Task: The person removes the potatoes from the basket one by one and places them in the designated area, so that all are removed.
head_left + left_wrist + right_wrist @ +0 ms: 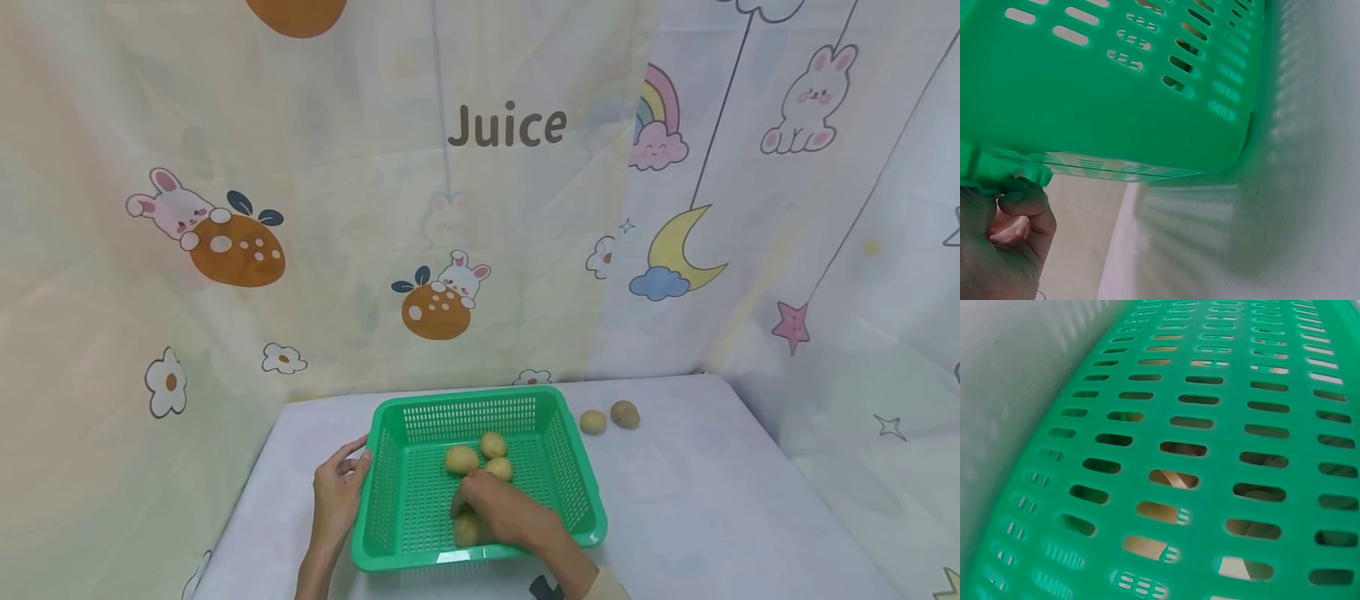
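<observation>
A green plastic basket (427, 560) with slotted walls stands on the table. My left hand (339, 492) grips its left rim; in the left wrist view the fingers of that hand (1016, 231) curl at the rim's edge. Inside the basket, my right hand (498, 504) bends its fingers down over a potato (467, 530) near the front wall. The thumb is hidden. Just beyond that hand lie more potatoes: one (462, 459) to the left, one (492, 445) farthest back, and one (499, 469) partly covered by the hand. Through the slots, the right wrist view gives only glimpses of hand and potatoes.
Two potatoes, a pale one (592, 422) and a browner one (625, 414), lie on the white table (697, 492) outside the basket's right back corner. A printed cloth (345, 208) hangs behind the table. Something dark (546, 588) shows beneath the right forearm.
</observation>
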`<state>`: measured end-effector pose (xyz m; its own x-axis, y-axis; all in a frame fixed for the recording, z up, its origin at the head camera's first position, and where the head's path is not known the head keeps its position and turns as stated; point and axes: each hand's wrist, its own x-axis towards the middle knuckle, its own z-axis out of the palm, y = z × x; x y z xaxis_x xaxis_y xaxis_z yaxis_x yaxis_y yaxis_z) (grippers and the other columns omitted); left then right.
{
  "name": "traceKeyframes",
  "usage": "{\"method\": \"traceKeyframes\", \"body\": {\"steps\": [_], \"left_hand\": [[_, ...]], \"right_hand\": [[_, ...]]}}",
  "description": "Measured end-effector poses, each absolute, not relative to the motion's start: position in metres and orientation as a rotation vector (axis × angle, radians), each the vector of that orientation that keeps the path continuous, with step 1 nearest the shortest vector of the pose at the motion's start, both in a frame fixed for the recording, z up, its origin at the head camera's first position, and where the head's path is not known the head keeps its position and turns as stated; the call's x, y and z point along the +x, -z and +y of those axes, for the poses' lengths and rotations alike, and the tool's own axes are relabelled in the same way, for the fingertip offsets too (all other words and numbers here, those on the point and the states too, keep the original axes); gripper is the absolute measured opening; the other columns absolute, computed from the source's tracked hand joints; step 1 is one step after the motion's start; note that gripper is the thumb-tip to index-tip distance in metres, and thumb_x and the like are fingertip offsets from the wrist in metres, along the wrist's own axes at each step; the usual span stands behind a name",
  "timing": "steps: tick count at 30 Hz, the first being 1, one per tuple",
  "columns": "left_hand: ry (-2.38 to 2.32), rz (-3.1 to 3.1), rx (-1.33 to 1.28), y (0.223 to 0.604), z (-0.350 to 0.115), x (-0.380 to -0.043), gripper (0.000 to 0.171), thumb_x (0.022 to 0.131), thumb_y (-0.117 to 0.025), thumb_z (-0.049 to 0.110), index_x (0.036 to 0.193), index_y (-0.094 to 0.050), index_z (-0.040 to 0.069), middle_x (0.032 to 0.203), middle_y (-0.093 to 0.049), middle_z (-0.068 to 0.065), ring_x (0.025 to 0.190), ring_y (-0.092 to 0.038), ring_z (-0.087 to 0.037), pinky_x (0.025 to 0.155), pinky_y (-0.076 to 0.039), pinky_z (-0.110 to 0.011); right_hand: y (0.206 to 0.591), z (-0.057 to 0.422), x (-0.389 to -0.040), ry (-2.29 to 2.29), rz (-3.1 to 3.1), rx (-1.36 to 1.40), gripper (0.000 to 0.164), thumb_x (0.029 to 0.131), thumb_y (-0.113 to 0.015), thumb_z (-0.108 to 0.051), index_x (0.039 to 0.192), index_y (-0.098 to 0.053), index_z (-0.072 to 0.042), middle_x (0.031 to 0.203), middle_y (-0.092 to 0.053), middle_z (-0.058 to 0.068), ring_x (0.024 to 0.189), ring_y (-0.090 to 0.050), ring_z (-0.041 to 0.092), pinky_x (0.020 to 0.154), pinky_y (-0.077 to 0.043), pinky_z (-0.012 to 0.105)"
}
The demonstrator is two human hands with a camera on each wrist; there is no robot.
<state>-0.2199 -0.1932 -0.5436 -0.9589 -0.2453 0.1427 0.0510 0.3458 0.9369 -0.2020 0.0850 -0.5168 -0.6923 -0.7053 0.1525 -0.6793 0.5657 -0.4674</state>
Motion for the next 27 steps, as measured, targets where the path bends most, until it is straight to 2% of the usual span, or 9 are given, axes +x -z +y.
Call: {"method": "traceKeyframes", "body": {"steps": [7, 10, 14, 15, 17, 20, 22, 23, 27], "left_hand": [[1.652, -2.345, 0.165, 0.544, -0.194, -0.22, 0.036, 0.112, -0.063, 0.017, 0.145, -0.067, 0.002, 0.094, -0.078, -0.021, 0.064, -0.075, -0.012, 0.06, -0.062, -0.023], [1.662, -2.346, 0.168, 0.544, -0.194, -0.22, 0.035, 0.112, -0.063, 0.016, 0.144, -0.068, 0.004, 0.092, -0.078, -0.02, 0.063, -0.074, -0.013, 0.059, -0.062, -0.024], [1.661, -2.359, 0.168, 0.543, -0.194, -0.22, 0.036, 0.112, -0.062, 0.017, 0.145, -0.067, 0.004, 0.092, -0.078, -0.02, 0.064, -0.074, -0.012, 0.06, -0.062, -0.023], [1.662, -2.361, 0.17, 0.543, -0.194, -0.22, 0.036, 0.112, -0.062, 0.017, 0.145, -0.067, 0.004, 0.093, -0.078, -0.02, 0.064, -0.074, -0.013, 0.06, -0.062, -0.023], [1.659, -2.365, 0.171, 0.543, -0.193, -0.22, 0.036, 0.112, -0.062, 0.017, 0.145, -0.067, 0.004, 0.094, -0.078, -0.02, 0.064, -0.074, -0.013, 0.06, -0.062, -0.023], [1.661, -2.366, 0.175, 0.543, -0.193, -0.22, 0.036, 0.112, -0.062, 0.017, 0.146, -0.066, 0.004, 0.095, -0.078, -0.021, 0.065, -0.075, -0.013, 0.061, -0.062, -0.023], [1.661, -2.37, 0.178, 0.544, -0.193, -0.22, 0.037, 0.113, -0.062, 0.018, 0.146, -0.066, 0.004, 0.096, -0.079, -0.021, 0.066, -0.075, -0.013, 0.061, -0.062, -0.023], [1.661, -2.37, 0.18, 0.544, -0.193, -0.221, 0.037, 0.113, -0.062, 0.018, 0.146, -0.066, 0.004, 0.096, -0.079, -0.021, 0.066, -0.075, -0.013, 0.061, -0.062, -0.023], [1.648, -2.377, 0.178, 0.544, -0.194, -0.22, 0.037, 0.113, -0.062, 0.019, 0.147, -0.066, 0.004, 0.096, -0.079, -0.02, 0.066, -0.075, -0.012, 0.061, -0.062, -0.023]], "right_hand": [[0.515, 0.085, -0.203, 0.782, 2.721, -1.276, 0.03, 0.074, -0.098, -0.003, 0.101, -0.088, -0.011, 0.097, -0.085, -0.006, 0.091, -0.072, -0.007, 0.08, -0.056, 0.005], [0.514, 0.085, -0.203, 0.791, 2.723, -1.281, 0.03, 0.073, -0.097, 0.0, 0.099, -0.088, -0.012, 0.09, -0.084, -0.007, 0.084, -0.067, -0.012, 0.074, -0.053, 0.004], [0.513, 0.086, -0.203, 0.807, 2.718, -1.311, 0.027, 0.071, -0.095, 0.002, 0.092, -0.088, -0.013, 0.079, -0.08, -0.007, 0.07, -0.052, -0.016, 0.065, -0.048, 0.001], [0.514, 0.086, -0.204, 0.81, 2.727, -1.329, 0.026, 0.071, -0.096, 0.001, 0.092, -0.088, -0.012, 0.08, -0.081, -0.008, 0.072, -0.053, -0.017, 0.068, -0.048, 0.001], [0.515, 0.086, -0.204, 0.836, 2.706, -1.318, 0.022, 0.071, -0.094, 0.001, 0.084, -0.086, -0.014, 0.068, -0.072, -0.011, 0.064, -0.041, -0.016, 0.059, -0.042, 0.001], [0.515, 0.088, -0.206, 0.869, 2.687, -1.3, 0.02, 0.071, -0.093, 0.001, 0.079, -0.083, -0.015, 0.062, -0.06, -0.013, 0.061, -0.032, -0.014, 0.054, -0.037, 0.003], [0.513, 0.089, -0.206, 0.897, 2.671, -1.261, 0.02, 0.072, -0.094, -0.001, 0.082, -0.083, -0.015, 0.064, -0.061, -0.013, 0.06, -0.034, -0.011, 0.054, -0.039, 0.005], [0.512, 0.09, -0.206, 0.9, 2.675, -1.255, 0.021, 0.072, -0.095, -0.003, 0.085, -0.084, -0.015, 0.067, -0.066, -0.014, 0.062, -0.039, -0.012, 0.057, -0.043, 0.005], [0.508, 0.095, -0.206, 0.924, 2.689, -1.164, 0.035, 0.072, -0.1, -0.011, 0.105, -0.086, -0.013, 0.096, -0.082, -0.011, 0.084, -0.066, -0.007, 0.081, -0.057, 0.011]]}}
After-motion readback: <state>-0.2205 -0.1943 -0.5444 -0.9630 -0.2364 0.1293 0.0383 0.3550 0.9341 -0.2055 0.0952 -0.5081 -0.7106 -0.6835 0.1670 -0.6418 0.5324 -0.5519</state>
